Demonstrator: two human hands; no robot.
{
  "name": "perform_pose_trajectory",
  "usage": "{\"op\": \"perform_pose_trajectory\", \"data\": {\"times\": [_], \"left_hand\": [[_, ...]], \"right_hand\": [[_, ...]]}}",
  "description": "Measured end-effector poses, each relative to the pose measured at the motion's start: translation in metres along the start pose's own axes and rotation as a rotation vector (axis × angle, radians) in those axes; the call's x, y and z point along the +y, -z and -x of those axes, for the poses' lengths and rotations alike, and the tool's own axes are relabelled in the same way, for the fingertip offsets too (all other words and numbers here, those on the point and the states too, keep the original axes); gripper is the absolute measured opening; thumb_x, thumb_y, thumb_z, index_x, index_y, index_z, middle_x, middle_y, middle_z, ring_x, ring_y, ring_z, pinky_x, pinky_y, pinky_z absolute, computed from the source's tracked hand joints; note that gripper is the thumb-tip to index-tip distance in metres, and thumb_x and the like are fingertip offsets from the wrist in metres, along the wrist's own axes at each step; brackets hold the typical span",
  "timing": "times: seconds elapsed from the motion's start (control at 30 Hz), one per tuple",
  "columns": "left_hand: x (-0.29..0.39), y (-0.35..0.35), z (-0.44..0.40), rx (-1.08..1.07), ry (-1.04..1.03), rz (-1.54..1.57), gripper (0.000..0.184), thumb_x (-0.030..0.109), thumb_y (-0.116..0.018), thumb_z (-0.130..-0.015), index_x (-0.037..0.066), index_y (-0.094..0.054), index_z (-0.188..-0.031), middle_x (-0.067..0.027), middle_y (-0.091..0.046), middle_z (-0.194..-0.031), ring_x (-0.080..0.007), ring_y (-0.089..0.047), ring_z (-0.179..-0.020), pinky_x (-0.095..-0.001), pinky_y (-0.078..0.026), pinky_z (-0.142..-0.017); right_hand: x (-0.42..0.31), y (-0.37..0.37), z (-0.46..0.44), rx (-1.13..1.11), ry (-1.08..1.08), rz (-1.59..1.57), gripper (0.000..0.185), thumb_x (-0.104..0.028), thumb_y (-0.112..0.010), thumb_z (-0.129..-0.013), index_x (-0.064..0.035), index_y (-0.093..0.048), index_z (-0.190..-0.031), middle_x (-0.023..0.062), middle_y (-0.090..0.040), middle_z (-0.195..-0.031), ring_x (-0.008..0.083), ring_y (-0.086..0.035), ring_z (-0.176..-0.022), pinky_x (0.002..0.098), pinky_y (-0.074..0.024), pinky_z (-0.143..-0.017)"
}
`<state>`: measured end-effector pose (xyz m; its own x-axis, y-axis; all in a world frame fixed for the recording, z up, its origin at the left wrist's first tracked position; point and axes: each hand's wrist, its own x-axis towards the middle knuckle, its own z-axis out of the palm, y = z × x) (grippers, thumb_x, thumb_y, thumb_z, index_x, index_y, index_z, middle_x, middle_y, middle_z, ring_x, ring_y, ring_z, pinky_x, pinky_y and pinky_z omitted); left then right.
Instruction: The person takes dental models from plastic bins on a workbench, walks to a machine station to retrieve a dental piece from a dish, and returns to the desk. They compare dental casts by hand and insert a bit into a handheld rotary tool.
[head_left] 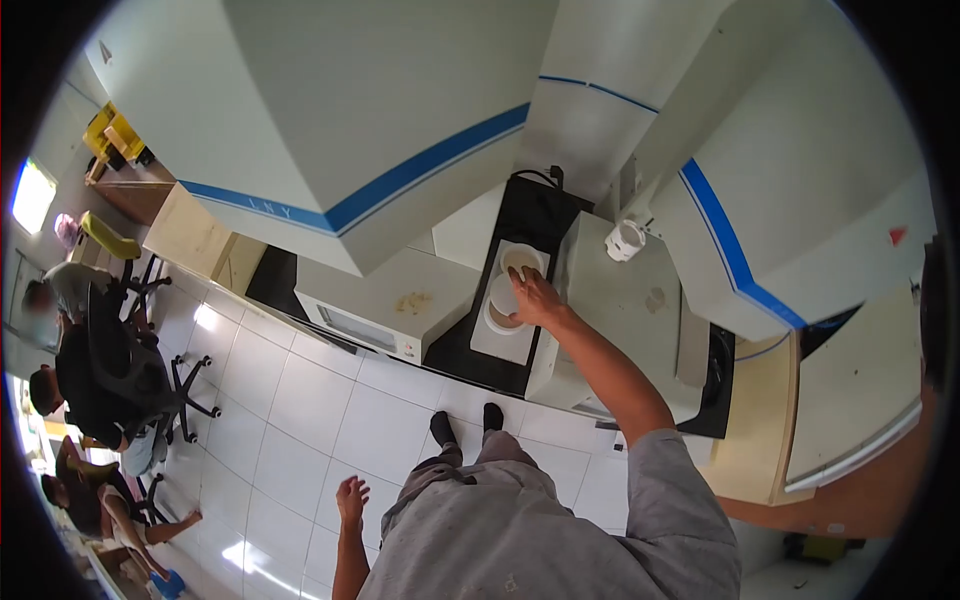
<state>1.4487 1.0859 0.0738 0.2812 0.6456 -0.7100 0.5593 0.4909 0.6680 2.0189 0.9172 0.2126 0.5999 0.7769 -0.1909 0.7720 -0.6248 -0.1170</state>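
Note:
On the black counter (460, 350) lies a white rectangular board (487, 341) with round, brownish-centred openings or dishes in it. My right hand (537, 298) reaches over this board, its fingers at the edge of a white round piece (506, 294), which looks like a lid or a cup. That piece partly covers the nearer dish (499, 319). The farther dish (518, 261) lies just past my fingertips. My left hand (352, 498) hangs low beside my body over the floor, fingers loosely apart and holding nothing.
White box-shaped appliances (385, 300) flank the board; the right-hand one (620, 310) carries a white mug-like container (625, 240). Large cabinets with blue stripes (430, 160) overhang the counter. People sit on wheeled chairs (130, 370) at the left, across the tiled floor (280, 400).

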Motion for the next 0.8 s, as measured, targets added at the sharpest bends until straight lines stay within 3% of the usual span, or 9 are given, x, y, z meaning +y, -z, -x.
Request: {"op": "perform_pose_trajectory", "data": {"times": [0.13, 0.2, 0.23, 0.43, 0.6, 0.8], "left_hand": [[-0.111, 0.008, 0.019, 0.087, 0.145, 0.072, 0.026, 0.026, -0.054, -0.096, 0.008, -0.06, -0.114, -0.0071, -0.067, -0.095, -0.0181, -0.065, -0.072, -0.0321, -0.051, -0.053], [-0.152, 0.015, 0.042, -0.006, -0.035, -0.697, 0.034, 0.031, -0.054, -0.093, 0.004, -0.069, -0.107, -0.015, -0.071, -0.093, -0.0247, -0.067, -0.074, -0.0405, -0.053, -0.064], [-0.216, 0.008, 0.02, 0.013, 0.065, -1.047, 0.04, 0.036, -0.055, -0.092, 0.001, -0.07, -0.105, -0.0183, -0.071, -0.095, -0.026, -0.068, -0.081, -0.0388, -0.052, -0.073], [-0.22, -0.021, 0.022, 0.055, 0.032, -0.815, 0.04, 0.035, -0.057, -0.092, 0.0, -0.07, -0.106, -0.018, -0.071, -0.095, -0.0253, -0.068, -0.083, -0.0381, -0.052, -0.075], [-0.222, -0.043, 0.029, 0.113, -0.003, -0.586, 0.041, 0.035, -0.058, -0.092, -0.001, -0.069, -0.108, -0.0177, -0.072, -0.096, -0.0246, -0.068, -0.085, -0.0374, -0.052, -0.076], [-0.221, -0.046, 0.034, 0.18, -0.056, -0.344, 0.042, 0.035, -0.059, -0.091, -0.002, -0.068, -0.11, -0.0173, -0.072, -0.097, -0.0237, -0.068, -0.087, -0.0365, -0.052, -0.077]], "right_hand": [[0.004, -0.014, -0.022, -0.025, -0.029, 0.02, 0.107, -0.039, -0.087, -0.059, 0.0015, -0.032, -0.142, 0.0265, -0.048, -0.128, 0.0416, -0.051, -0.12, 0.0457, -0.0492, -0.097], [0.003, -0.016, -0.025, -0.111, -0.031, 0.018, 0.112, -0.041, -0.086, -0.056, 0.0013, -0.031, -0.144, 0.0274, -0.05, -0.123, 0.0418, -0.055, -0.113, 0.047, -0.0507, -0.093], [0.003, -0.015, -0.027, -0.116, -0.024, 0.021, 0.112, -0.041, -0.086, -0.056, 0.0013, -0.031, -0.144, 0.0274, -0.05, -0.123, 0.0418, -0.055, -0.113, 0.047, -0.0507, -0.093], [0.009, -0.001, -0.033, -0.079, -0.015, 0.028, 0.106, -0.04, -0.086, -0.056, 0.0014, -0.035, -0.139, 0.0259, -0.052, -0.118, 0.0418, -0.057, -0.108, 0.0476, -0.0532, -0.086], [0.04, 0.009, -0.069, 0.025, -0.173, -0.058, 0.1, -0.04, -0.088, -0.057, 0.0005, -0.04, -0.135, 0.0232, -0.048, -0.125, 0.039, -0.055, -0.111, 0.0489, -0.0513, -0.088], [0.048, -0.008, -0.088, -0.113, -0.281, -0.064, 0.102, -0.046, -0.088, -0.058, -0.0024, -0.039, -0.135, 0.0225, -0.046, -0.128, 0.0397, -0.052, -0.117, 0.0479, -0.0492, -0.094]]}}
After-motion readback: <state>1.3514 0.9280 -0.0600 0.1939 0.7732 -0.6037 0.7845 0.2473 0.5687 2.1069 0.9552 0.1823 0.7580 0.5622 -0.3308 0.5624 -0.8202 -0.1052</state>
